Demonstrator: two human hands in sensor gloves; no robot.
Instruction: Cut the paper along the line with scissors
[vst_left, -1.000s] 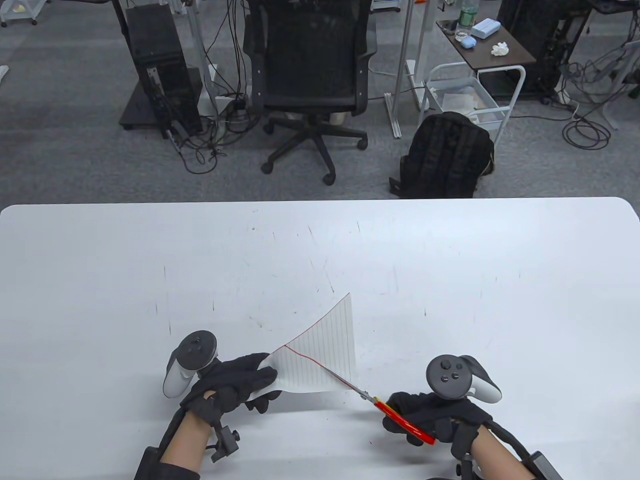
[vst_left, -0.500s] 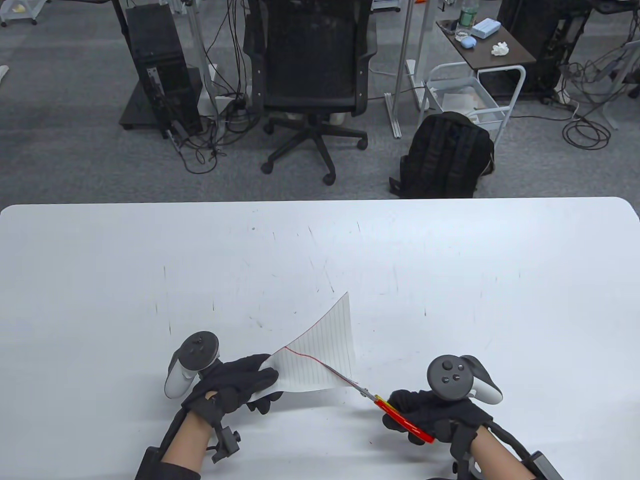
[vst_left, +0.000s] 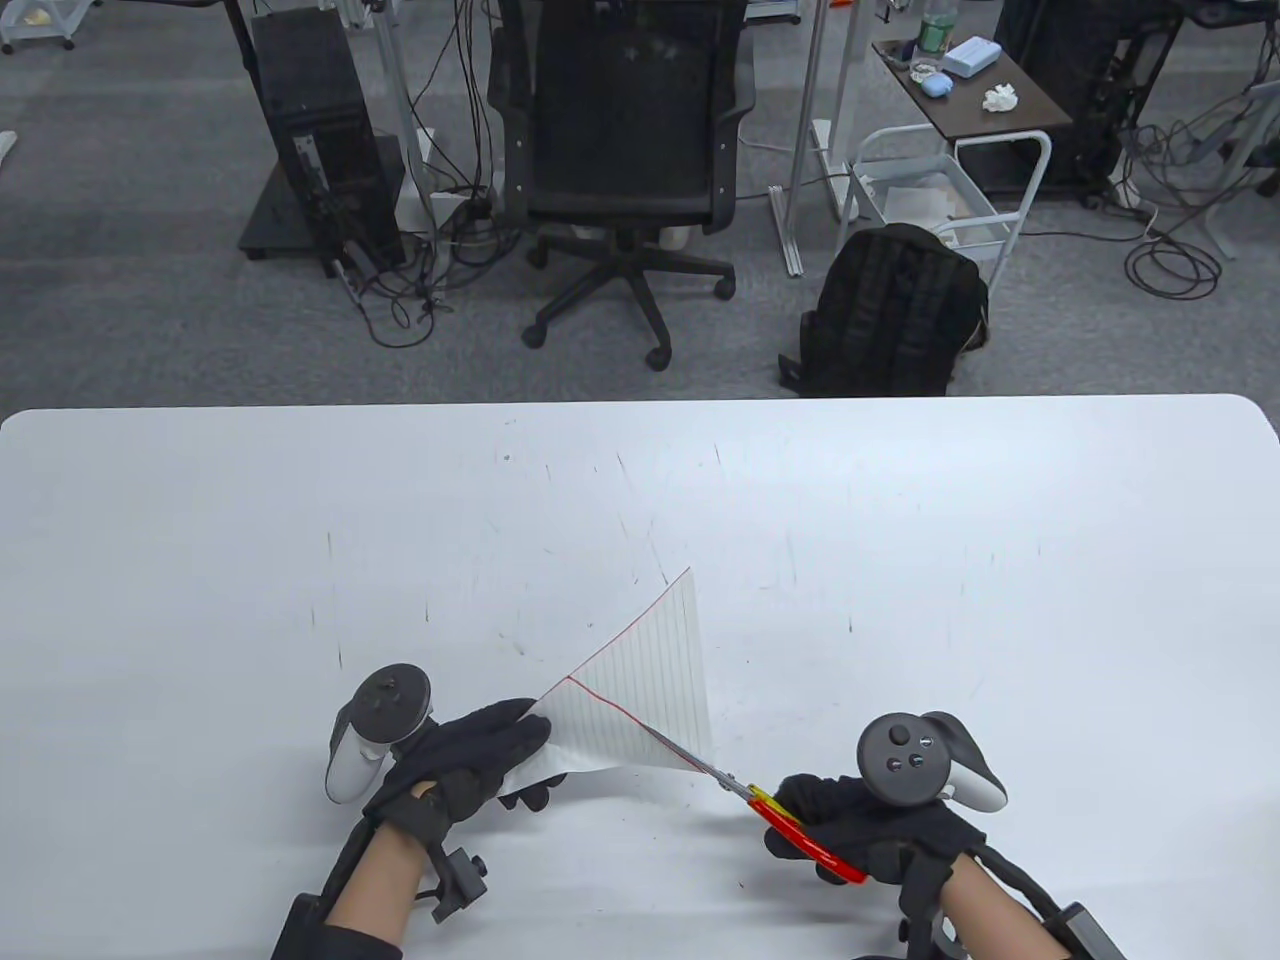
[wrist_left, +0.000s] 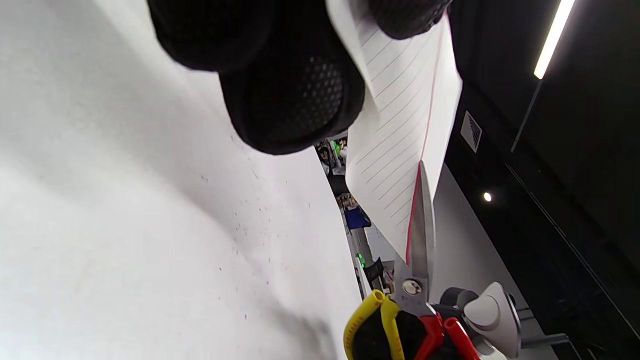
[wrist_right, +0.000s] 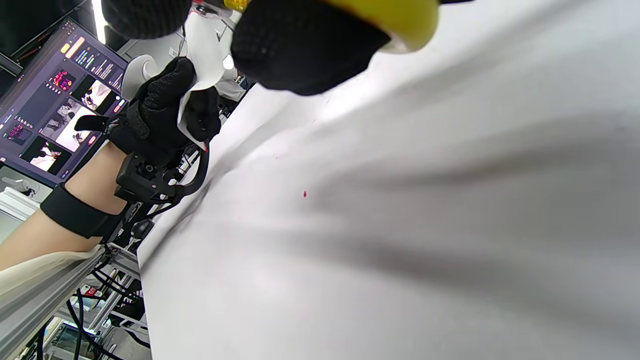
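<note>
A lined white paper (vst_left: 640, 690) with a red line across it is held up above the white table (vst_left: 900, 560). My left hand (vst_left: 480, 765) pinches its near left corner; the paper also shows in the left wrist view (wrist_left: 400, 130). My right hand (vst_left: 860, 825) grips the red-and-yellow handles of the scissors (vst_left: 790, 820). The steel blades (vst_left: 690, 760) lie along the red line at the paper's lower right edge, also seen in the left wrist view (wrist_left: 422, 220). In the right wrist view the left hand (wrist_right: 165, 110) holds the paper (wrist_right: 200, 55).
The table's far edge runs across the middle of the table view. Beyond it stand an office chair (vst_left: 625, 150), a black backpack (vst_left: 890, 310), a computer tower (vst_left: 320, 140) and a small trolley (vst_left: 960, 130). A monitor (wrist_right: 55, 100) shows in the right wrist view.
The paper's far corner has risen and the sheet has flattened out a little. The left hand has turned slightly. The scissors and right hand have barely moved.
</note>
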